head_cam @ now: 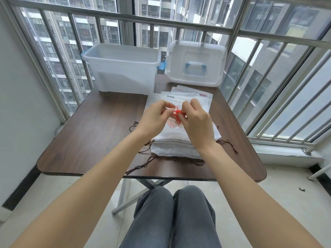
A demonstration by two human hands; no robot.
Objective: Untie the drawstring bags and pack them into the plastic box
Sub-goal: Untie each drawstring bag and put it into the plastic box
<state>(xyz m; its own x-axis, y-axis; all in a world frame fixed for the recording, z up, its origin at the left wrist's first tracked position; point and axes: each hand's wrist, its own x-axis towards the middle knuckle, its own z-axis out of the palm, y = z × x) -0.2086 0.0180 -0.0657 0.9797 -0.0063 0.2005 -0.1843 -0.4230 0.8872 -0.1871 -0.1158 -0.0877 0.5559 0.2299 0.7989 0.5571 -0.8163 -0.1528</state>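
- Left hand (154, 115) and right hand (198, 122) meet above the stack of white cloth drawstring bags (179, 142), fingers curled, both pinching the red drawstring knot (176, 113) between them
- The knot sits at their fingertips
- Open translucent plastic box (123, 68) stands well beyond, on the dark wooden table (93, 133)

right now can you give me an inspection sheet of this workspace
surface: dark wood-look folding table, bare on its left side
job's things: open plastic box at the back left, its inside not visible; lid propped behind the bags; stack of white drawstring bags with brown cords; red cord on the top bag
clutter: flat plastic sleeves behind the stack
grips: left hand and right hand both pinch the red cord
cables: nothing seen
surroundings: balcony railing, tower blocks beyond, tiled floor
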